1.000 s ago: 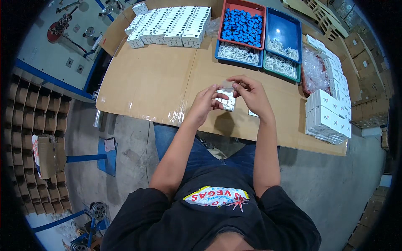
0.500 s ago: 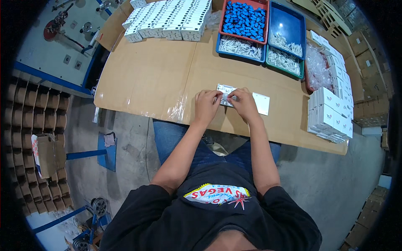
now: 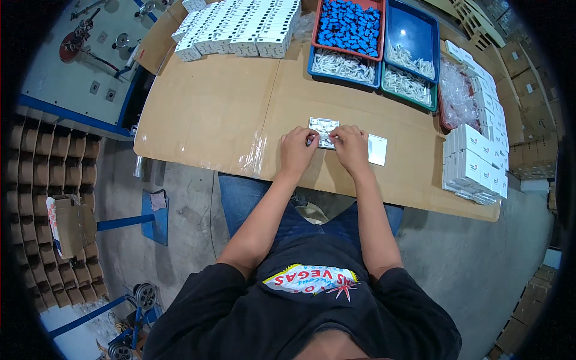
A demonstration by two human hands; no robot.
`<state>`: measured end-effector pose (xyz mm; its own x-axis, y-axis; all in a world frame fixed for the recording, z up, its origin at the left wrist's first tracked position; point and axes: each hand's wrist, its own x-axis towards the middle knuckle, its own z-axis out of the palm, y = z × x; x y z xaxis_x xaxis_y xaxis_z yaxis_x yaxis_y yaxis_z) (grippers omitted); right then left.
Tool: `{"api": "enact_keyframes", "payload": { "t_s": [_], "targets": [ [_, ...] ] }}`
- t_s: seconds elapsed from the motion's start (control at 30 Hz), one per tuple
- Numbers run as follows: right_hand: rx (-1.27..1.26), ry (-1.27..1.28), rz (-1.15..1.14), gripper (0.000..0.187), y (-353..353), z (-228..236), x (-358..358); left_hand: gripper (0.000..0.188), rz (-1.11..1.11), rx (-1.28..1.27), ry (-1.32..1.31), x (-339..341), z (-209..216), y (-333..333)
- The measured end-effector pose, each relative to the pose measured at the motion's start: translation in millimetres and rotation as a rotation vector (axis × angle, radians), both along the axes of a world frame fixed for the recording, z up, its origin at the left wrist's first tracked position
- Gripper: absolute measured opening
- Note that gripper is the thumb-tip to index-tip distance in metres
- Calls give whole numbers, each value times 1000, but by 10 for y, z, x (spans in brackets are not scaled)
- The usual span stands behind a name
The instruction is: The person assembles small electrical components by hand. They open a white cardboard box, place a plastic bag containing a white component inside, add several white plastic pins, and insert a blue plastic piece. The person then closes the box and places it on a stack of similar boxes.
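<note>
On the cardboard-covered table [image 3: 207, 114] in front of me lies a small white open box or case [image 3: 324, 125], with pale parts inside that are too small to name. At its left side, my left hand [image 3: 296, 151] is closed, thumb and fingertips together over the edge. My right hand [image 3: 353, 149] is closed likewise at its right side, the fingertips bent in over the case. Whatever the fingertips hold is too small to make out. Partly behind my right hand lies a flat white panel [image 3: 377, 150], seemingly a lid.
Rows of white boxes [image 3: 240, 30] stand at the back left. At the back right are a red tray [image 3: 350, 53] of blue pieces, blue [image 3: 414, 21] and green [image 3: 408, 103] trays of white pieces, and clear plastic bags [image 3: 455, 93]. White boxes [image 3: 474, 159] are stacked at the right edge.
My hands have moved slightly apart, the right one to the right, so more of the case's inside shows between them. My right hand covers more of the white panel.
</note>
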<state>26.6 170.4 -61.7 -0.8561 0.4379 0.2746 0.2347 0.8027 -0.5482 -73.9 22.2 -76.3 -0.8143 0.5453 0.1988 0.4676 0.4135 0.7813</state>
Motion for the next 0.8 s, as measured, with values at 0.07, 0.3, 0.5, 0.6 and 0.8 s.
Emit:
{"api": "enact_keyframes", "payload": {
  "t_s": [0.07,0.3,0.5,0.6,0.8],
  "targets": [
    [20,60,-25,6,-22,32,12,16,26,-17,-60,11,65,36],
    [-10,-92,8,6,31,140,8,18,-24,-77,-53,-88,47,51],
    [101,-111,96,9,77,158,11,22,-48,-133,-191,-129,191,60],
    [96,-143,121,9,70,206,-19,23,-31,-147,-131,-160,93,65],
    [60,-197,92,9,98,163,-106,21,-200,-158,-235,-363,133,39]
  ]
}}
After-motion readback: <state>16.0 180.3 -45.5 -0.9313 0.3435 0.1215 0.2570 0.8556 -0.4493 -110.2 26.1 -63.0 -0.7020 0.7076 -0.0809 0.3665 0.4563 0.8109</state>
